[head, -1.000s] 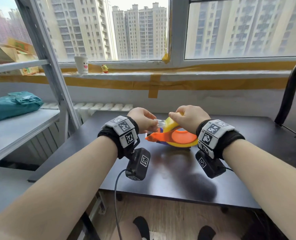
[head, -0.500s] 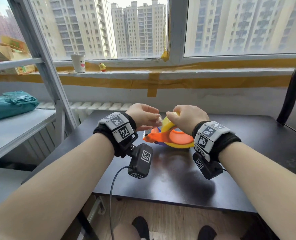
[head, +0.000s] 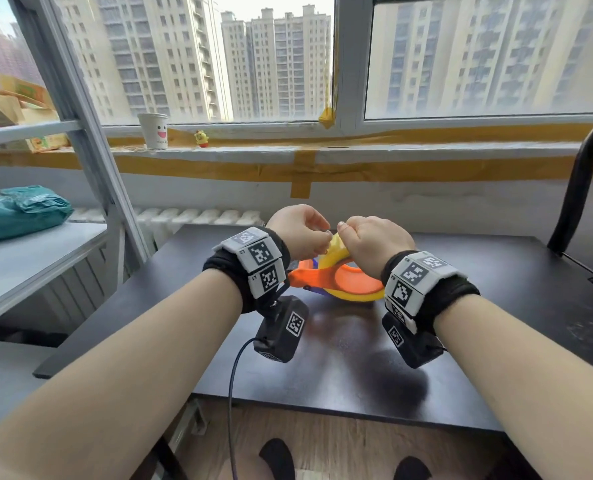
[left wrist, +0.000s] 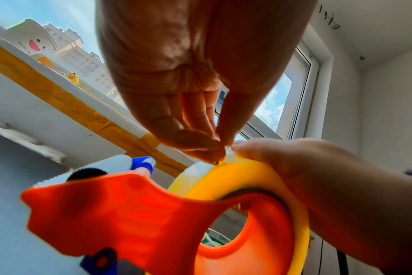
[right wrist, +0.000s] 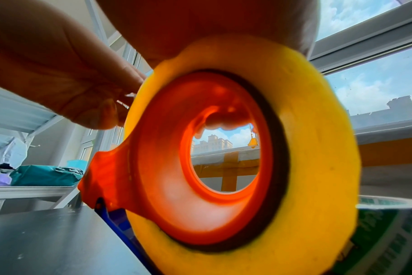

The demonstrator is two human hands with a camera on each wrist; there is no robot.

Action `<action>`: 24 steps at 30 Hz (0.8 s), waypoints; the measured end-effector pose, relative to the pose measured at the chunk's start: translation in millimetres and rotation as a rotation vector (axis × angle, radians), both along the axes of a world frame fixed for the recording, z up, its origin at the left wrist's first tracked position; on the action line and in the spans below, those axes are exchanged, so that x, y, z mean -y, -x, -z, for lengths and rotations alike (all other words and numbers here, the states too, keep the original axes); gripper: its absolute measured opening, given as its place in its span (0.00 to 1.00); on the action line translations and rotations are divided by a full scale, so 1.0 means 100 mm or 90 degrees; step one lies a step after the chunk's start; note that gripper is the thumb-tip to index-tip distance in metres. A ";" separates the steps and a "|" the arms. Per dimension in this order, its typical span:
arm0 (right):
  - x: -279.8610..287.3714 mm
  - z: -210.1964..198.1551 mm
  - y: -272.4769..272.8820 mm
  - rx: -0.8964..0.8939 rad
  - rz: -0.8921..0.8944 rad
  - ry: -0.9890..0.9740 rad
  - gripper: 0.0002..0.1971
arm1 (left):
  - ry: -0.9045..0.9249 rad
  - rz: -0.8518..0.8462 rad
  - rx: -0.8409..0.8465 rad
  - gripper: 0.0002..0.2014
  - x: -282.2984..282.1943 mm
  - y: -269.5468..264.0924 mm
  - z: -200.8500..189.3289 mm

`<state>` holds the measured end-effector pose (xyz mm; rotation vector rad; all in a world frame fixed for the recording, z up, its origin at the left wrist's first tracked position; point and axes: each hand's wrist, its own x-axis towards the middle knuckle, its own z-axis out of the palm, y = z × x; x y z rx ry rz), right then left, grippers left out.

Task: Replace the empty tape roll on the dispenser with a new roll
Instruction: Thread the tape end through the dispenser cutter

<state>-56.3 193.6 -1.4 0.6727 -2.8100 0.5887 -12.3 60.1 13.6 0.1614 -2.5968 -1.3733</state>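
The left hand (head: 297, 230) was closed to a fine pinch, thumb and fingertips (left wrist: 200, 147) pressed together on what looked like the clear free end of the tape, right at the top edge of the yellow tape roll (right wrist: 317, 130). Whether the end was truly lifted or only being picked at could not be told; the film was too thin and blurred. Just below that hand sat the orange tape dispenser (left wrist: 129, 214), its toothed cutter and blue part at the front, under the left fingers. The roll was already seated on the dispenser's orange hub (right wrist: 176, 167), so the swap itself seemed done and the step in hand was judged to be finding and peeling the tape's start. To the right, touching the pinch, the right hand (head: 374, 242) was curled over the top of the roll, fingers wrapped round its far rim, steadying roll and dispenser above the dark table (head: 496, 341). Beyond the right wrist, low and close to the roll, lay another roll with green print (right wrist: 388, 223), probably the spent one.

The next move would likely call for drawing the freed end forward under the left hand to the cutter, while the right kept the roll from spinning loose.
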 end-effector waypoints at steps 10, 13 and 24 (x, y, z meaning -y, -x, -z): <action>0.01 0.00 0.00 -0.010 -0.009 0.004 0.23 | -0.195 -0.016 0.079 0.09 -0.03 0.01 0.04; -0.03 0.00 0.00 -0.010 -0.010 0.013 0.22 | -0.217 0.002 0.108 0.09 -0.03 0.04 0.01; -0.02 0.01 0.00 -0.026 -0.008 -0.002 0.20 | -0.205 0.004 0.133 0.12 0.00 0.04 0.07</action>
